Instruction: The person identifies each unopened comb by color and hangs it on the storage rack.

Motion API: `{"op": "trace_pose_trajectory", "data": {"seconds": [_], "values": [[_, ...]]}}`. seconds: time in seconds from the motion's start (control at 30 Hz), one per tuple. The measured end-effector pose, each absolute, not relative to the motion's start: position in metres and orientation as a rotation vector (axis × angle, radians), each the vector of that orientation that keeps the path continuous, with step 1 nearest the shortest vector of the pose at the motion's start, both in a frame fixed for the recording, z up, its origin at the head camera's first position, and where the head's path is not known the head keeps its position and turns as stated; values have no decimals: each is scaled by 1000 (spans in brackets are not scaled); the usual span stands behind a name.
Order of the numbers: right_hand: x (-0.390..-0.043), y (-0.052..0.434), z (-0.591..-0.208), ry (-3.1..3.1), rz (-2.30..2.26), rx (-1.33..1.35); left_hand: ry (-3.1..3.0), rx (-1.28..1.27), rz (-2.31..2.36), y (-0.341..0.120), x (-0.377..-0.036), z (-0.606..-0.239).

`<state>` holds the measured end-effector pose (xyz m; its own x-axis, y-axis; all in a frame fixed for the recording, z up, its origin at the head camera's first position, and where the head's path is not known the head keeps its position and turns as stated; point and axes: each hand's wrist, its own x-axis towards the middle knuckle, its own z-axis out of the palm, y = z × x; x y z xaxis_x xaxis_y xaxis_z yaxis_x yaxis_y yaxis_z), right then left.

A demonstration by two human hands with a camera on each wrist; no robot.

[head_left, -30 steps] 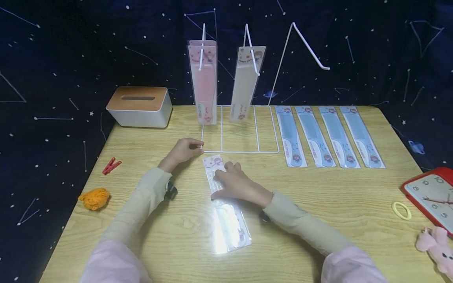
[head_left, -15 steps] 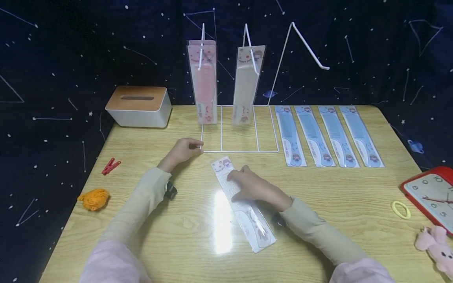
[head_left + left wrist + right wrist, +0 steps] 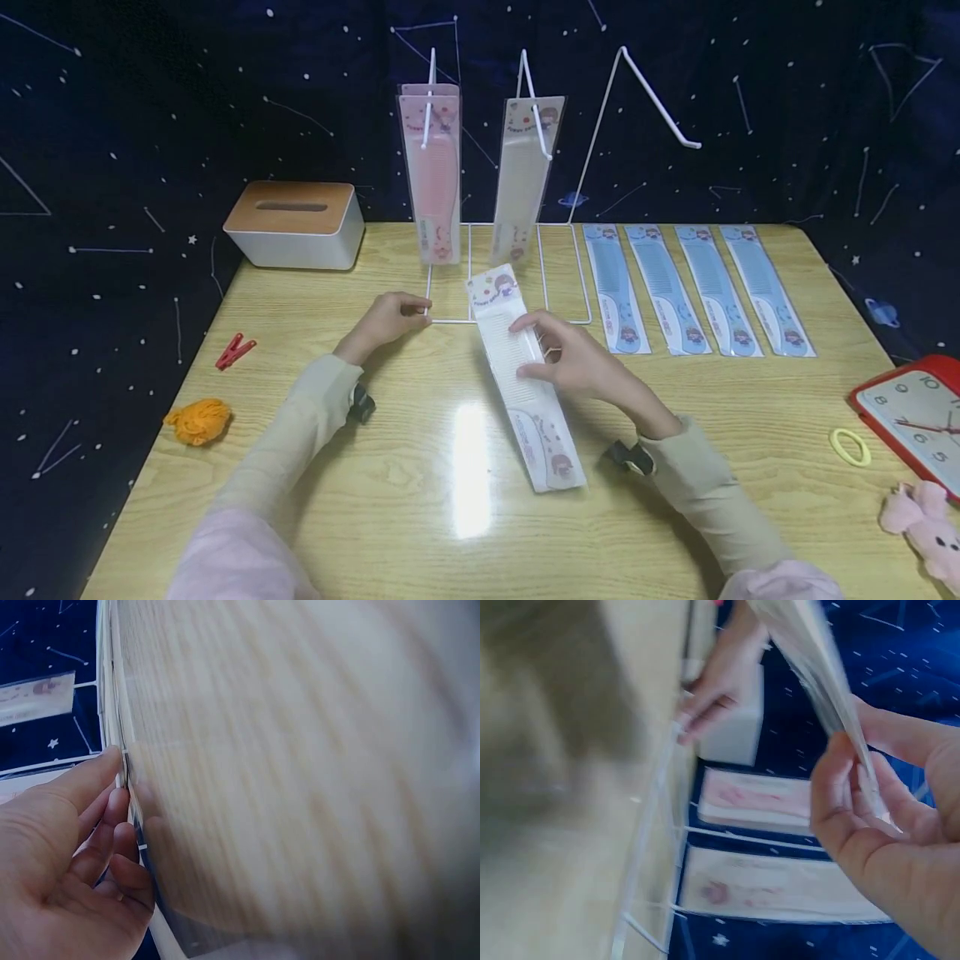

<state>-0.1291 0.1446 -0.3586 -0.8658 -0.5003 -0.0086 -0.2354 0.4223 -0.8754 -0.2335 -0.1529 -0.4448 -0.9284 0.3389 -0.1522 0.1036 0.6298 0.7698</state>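
Two hands at work over a wooden table (image 3: pixel 375 500). Far left: a red clip (image 3: pixel 236 351) and an orange yarn ball (image 3: pixel 200 421), with a white tissue box (image 3: pixel 294 224) behind them. Next, the left hand (image 3: pixel 382 321), fingers curled, pinching the front left corner of the white wire rack (image 3: pixel 510 319); same grip seen close in the left wrist view (image 3: pixel 71 855). Hanging on the rack's hooks: a pink packaged comb (image 3: pixel 431 171) and a white packaged comb (image 3: pixel 521 175), both upright. Just right of the left hand: a white comb in clear packaging (image 3: pixel 522 379), lifted off the table, tilted, top end over the rack's base. Gripped at mid-length by the right hand (image 3: pixel 585 367), thumb on one face and fingers on the other, as in the right wrist view (image 3: pixel 877 825). Further right: four blue packaged combs (image 3: pixel 693 287) flat in a row. At far right: a yellow ring (image 3: pixel 851 446), a red clock (image 3: pixel 911 417), a pink plush toy (image 3: pixel 926 525).
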Motion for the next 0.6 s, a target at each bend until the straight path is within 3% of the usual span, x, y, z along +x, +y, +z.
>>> {"op": "trace_pose_trajectory", "data": {"seconds": [0.37, 0.6], "values": [[-143, 154, -313, 2461, -1931, -714, 2563, 344, 1189, -153, -233, -442], [-156, 154, -296, 2512, -1990, -753, 2550, 339, 1196, -153, -232, -441]]}}
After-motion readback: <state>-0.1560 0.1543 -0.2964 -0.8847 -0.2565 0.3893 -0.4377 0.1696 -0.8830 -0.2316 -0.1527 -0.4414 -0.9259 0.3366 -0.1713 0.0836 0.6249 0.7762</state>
